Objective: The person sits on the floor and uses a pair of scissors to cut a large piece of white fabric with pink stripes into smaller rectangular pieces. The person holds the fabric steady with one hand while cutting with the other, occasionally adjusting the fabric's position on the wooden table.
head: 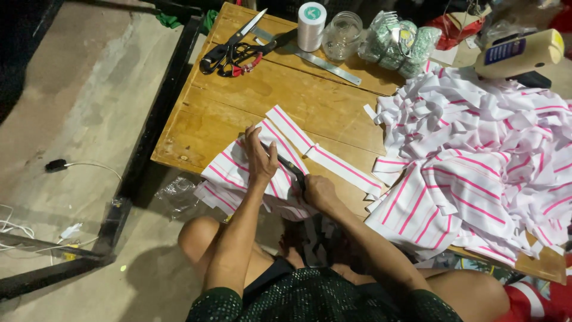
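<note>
Striped cloth [238, 170], white with pink lines, lies under the left hand [260, 160], whose fingers press flat on it at the wooden table's [250, 101] near edge. Just beside, the right hand [319, 189] grips dark scissors [290, 167] cutting into it.

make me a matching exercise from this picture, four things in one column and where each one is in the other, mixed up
Things:
1. spool of white thread
2. spare scissors
3. heap of striped fabric strips
4. left hand

Places:
A. piled on the right side of the wooden table
B. pressed flat on the striped piece at the near table edge
C. lying at the far left corner of the table
D. standing upright beside the glass jar

Pairs: 1-D, 2-C, 3-A, 4-B
</note>
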